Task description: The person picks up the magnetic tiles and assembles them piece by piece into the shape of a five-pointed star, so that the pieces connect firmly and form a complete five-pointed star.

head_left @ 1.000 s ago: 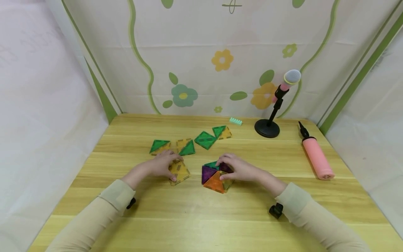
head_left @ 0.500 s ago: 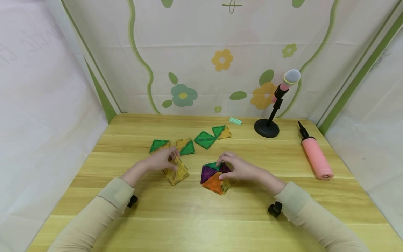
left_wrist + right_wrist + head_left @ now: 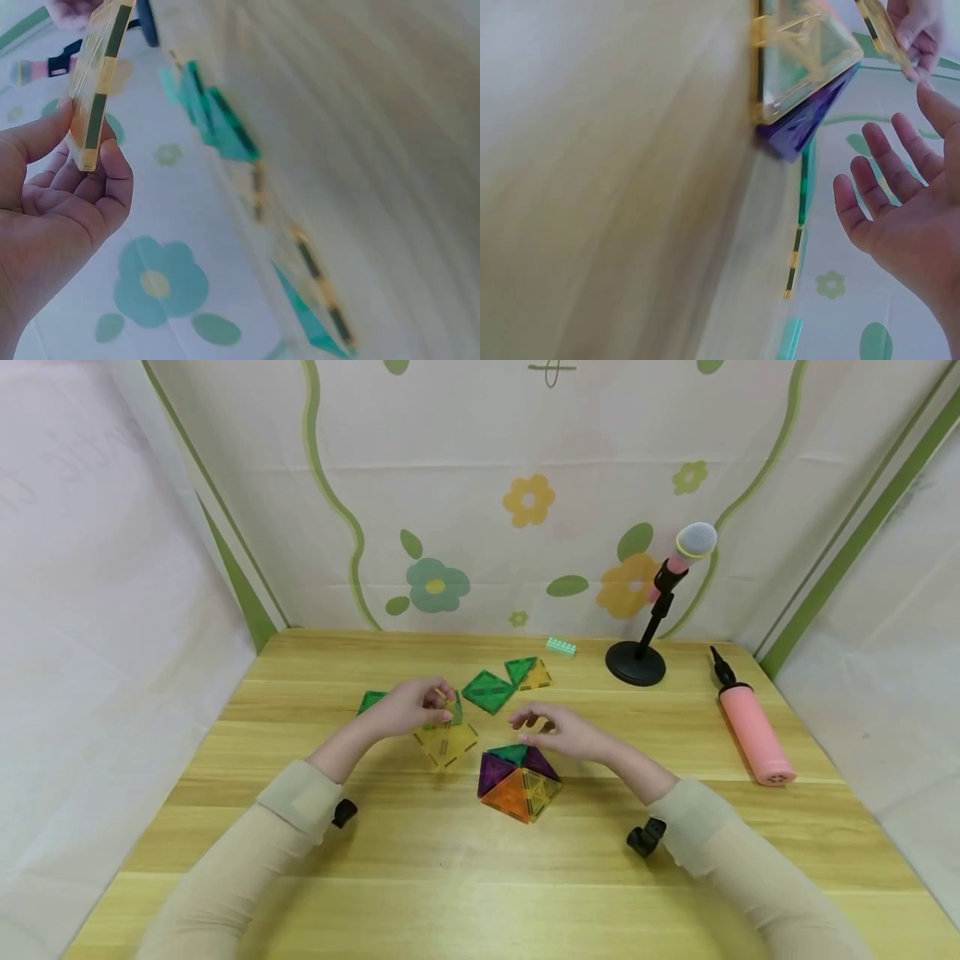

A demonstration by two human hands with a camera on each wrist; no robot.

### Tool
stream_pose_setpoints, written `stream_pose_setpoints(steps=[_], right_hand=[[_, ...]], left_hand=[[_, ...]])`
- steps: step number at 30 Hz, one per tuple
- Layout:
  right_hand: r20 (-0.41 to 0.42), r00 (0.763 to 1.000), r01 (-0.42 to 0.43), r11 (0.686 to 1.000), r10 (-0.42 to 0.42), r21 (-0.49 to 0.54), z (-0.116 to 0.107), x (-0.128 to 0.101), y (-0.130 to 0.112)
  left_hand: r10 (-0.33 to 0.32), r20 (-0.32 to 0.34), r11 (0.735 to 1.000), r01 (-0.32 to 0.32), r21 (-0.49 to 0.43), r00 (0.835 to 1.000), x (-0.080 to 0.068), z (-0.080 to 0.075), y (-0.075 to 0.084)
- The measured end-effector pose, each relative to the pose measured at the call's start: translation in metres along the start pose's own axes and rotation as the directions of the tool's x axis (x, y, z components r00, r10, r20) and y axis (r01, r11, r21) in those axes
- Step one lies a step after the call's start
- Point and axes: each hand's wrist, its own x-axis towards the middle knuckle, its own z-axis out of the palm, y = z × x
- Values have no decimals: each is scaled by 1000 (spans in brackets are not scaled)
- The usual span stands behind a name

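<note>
My left hand (image 3: 408,706) pinches a flat yellow see-through magnetic tile piece (image 3: 447,745) between thumb and fingers. In the left wrist view the yellow piece (image 3: 94,90) is seen edge-on, held up off the table. A peaked cluster of triangular magnetic tiles (image 3: 510,793) in orange, purple, green and yellow stands in the middle of the table. Just behind and above its right side hovers my right hand (image 3: 566,732), holding nothing. Its fingers (image 3: 889,161) are spread and relaxed in the right wrist view. Partly behind my left hand lie green and yellow tiles (image 3: 371,700).
Farther back lie a green tile square (image 3: 489,692) and a green-and-yellow tile pair (image 3: 529,673). A mint toy brick (image 3: 561,647) is near the back edge. On the right stand a toy microphone on its stand (image 3: 637,667) and a lying pink hand pump (image 3: 757,735).
My left hand has picked up the yellow tile piece and carried it up and to the right. My right hand has let go of the tile cluster and risen slightly above it.
</note>
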Motion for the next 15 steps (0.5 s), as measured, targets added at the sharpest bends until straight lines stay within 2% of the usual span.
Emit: stream_pose_setpoints(steps=[7,15], right_hand=[[-33,998,-61,997,63,54,-2,13,-12],[-57,991,-113,986,121,127,-7,17,-12]], left_hand=[[53,-33,998,-54,-27,998,21,12,24],[41,-56,992,-48,-117,998,32,23,31]])
